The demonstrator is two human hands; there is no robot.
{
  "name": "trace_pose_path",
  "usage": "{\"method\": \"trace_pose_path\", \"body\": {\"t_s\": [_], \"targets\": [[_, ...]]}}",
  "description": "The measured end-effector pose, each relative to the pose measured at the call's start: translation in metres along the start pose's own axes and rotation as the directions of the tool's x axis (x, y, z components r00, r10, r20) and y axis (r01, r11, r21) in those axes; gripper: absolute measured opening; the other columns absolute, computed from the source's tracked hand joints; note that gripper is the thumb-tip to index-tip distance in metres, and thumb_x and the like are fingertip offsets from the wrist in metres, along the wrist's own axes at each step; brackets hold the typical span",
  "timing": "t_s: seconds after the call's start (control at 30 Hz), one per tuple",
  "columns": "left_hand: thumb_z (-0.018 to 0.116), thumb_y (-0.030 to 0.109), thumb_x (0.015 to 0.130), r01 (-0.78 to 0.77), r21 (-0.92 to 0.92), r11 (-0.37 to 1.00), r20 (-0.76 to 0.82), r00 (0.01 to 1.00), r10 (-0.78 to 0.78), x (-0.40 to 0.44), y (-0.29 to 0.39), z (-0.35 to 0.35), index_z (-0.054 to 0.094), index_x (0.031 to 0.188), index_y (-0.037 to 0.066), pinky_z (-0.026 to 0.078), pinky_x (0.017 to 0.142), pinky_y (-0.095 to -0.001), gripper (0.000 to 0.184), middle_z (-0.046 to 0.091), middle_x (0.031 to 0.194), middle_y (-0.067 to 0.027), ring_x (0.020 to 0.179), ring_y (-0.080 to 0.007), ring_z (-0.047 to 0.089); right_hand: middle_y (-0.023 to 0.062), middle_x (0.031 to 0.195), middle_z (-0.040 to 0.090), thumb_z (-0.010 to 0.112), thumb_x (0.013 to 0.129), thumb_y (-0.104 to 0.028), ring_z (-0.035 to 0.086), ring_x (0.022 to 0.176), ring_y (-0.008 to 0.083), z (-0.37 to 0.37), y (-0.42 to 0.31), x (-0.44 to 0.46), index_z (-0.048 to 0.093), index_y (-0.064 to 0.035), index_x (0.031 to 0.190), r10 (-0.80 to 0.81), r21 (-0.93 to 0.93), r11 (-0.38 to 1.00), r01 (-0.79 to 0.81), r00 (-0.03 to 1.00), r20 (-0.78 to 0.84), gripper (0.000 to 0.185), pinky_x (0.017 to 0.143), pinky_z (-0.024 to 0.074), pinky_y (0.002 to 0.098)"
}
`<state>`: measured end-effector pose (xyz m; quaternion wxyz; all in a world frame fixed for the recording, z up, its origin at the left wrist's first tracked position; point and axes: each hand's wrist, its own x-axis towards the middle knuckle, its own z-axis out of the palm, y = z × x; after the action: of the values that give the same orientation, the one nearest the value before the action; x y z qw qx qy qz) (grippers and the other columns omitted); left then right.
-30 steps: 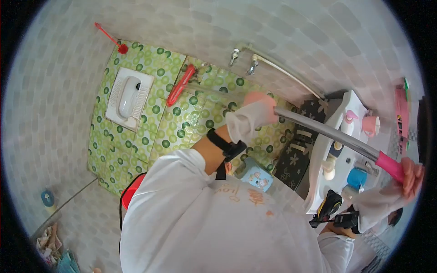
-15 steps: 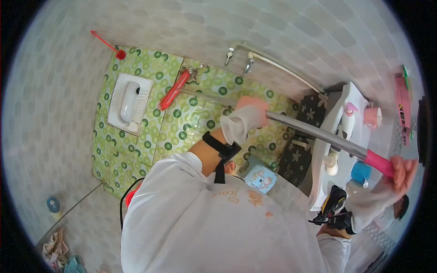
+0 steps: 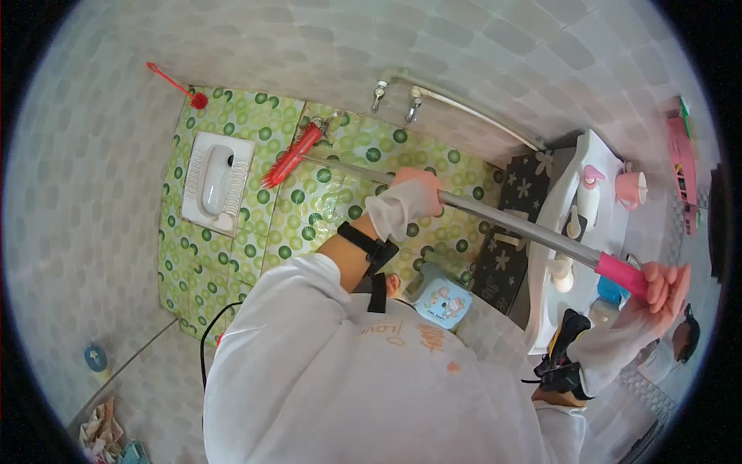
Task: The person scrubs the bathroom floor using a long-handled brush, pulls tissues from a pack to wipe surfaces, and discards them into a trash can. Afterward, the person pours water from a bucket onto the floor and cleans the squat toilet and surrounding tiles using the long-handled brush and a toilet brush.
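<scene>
My left hand (image 3: 418, 193) is closed round the metal pole of a red-headed broom (image 3: 519, 226), about midway along it. At the pole's upper end, my right hand (image 3: 665, 290) grips the pink handle (image 3: 621, 272). The broom's red head (image 3: 297, 154) rests slantwise on the green-patterned floor (image 3: 317, 209), with its bristles toward the squat toilet (image 3: 218, 183). Small dark debris (image 3: 325, 126) lies beside the upper end of the head, near the wall.
A white sink counter (image 3: 553, 286) with bottles and a pink cup (image 3: 631, 189) stands at the right. Two taps (image 3: 413, 108) are on the wall. A light-blue stool (image 3: 442, 300) stands near my body. A red toilet brush (image 3: 199, 100) is in the far-left corner.
The broom head has moved a little left and down over the floor, toward the squat toilet. Both my hands have shifted left with the pole, keeping hold of it.
</scene>
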<state>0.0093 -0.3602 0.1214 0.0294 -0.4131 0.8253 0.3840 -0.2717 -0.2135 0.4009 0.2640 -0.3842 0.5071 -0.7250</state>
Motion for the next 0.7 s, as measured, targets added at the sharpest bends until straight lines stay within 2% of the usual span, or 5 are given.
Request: {"method": "trace_pose_path", "body": {"t_s": [0.13,0.2,0.33,0.37,0.7], "targets": [[0.063,0.031,0.064,-0.039,-0.041,0.998,-0.051,0.998,0.037,0.026,-0.010,0.024,0.067,0.070,0.013,0.050,0.067,-0.0384,0.019,0.063,0.067,-0.0108,0.071,-0.0327,0.062,-0.0033,0.045,0.027,0.047,0.097,-0.020,0.030,0.047,0.0077,0.003,0.004,-0.011,0.044,-0.0074,0.073,0.027,-0.046,0.999,-0.023,0.996,0.088,0.027,0.065,0.0391,0.0236],[0.062,0.031,0.067,-0.068,-0.025,0.997,-0.076,0.995,0.066,0.016,0.009,0.012,0.069,0.073,0.013,0.050,0.068,-0.0385,0.020,0.064,0.070,-0.0116,0.072,-0.0324,0.063,-0.0024,0.048,0.026,0.044,0.097,-0.019,0.031,0.049,0.0075,0.008,-0.011,-0.014,0.043,-0.0073,0.075,-0.233,-0.174,0.957,0.231,0.972,0.008,0.025,0.067,0.0387,0.0244],[0.059,0.028,0.069,-0.075,-0.014,0.997,-0.072,0.995,0.074,-0.017,0.023,-0.006,0.070,0.075,0.013,0.049,0.069,-0.0388,0.020,0.066,0.074,-0.0112,0.072,-0.0311,0.063,-0.0005,0.052,0.028,0.039,0.098,-0.016,0.031,0.051,0.0084,-0.048,-0.033,-0.001,0.043,-0.0056,0.078,-0.040,0.138,0.990,0.007,0.971,0.235,0.023,0.070,0.0391,0.0261],[0.059,0.028,0.069,-0.084,-0.011,0.996,-0.072,0.994,0.083,-0.016,0.019,-0.005,0.070,0.075,0.013,0.049,0.069,-0.0388,0.020,0.066,0.074,-0.0112,0.072,-0.0311,0.063,-0.0020,0.048,0.027,0.042,0.098,-0.018,0.030,0.047,0.0083,-0.011,-0.022,-0.016,0.042,-0.0074,0.075,-0.171,-0.176,0.975,0.138,0.967,-0.190,0.025,0.066,0.0389,0.0250],[0.064,0.029,0.065,-0.119,-0.092,0.989,-0.124,0.986,0.108,0.008,0.020,0.008,0.066,0.068,0.011,0.048,0.066,-0.0405,0.018,0.063,0.067,-0.0128,0.067,-0.0337,0.061,-0.0027,0.052,0.027,0.041,0.098,-0.018,0.024,0.045,0.0081,-0.015,-0.033,-0.011,0.038,-0.0123,0.065,-0.108,-0.110,0.990,0.091,0.982,-0.156,0.034,0.061,0.0389,0.0254]]}}
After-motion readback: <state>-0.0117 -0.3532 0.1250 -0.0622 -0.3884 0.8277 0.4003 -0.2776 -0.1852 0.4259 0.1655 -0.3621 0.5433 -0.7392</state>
